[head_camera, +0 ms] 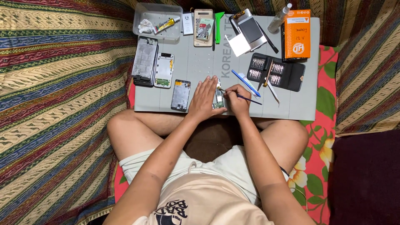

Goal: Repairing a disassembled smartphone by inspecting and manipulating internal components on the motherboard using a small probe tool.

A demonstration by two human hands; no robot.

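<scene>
The left hand is lying flat with fingers spread wide, pressing down on 1 open phone board near the front edge of the grey mat. The board's long side is pointing away from the person. The right hand is pinching 1 thin tool, its tip touching the board's far end

Circuit board mostly under hands, tool tip indistinct.
</scene>
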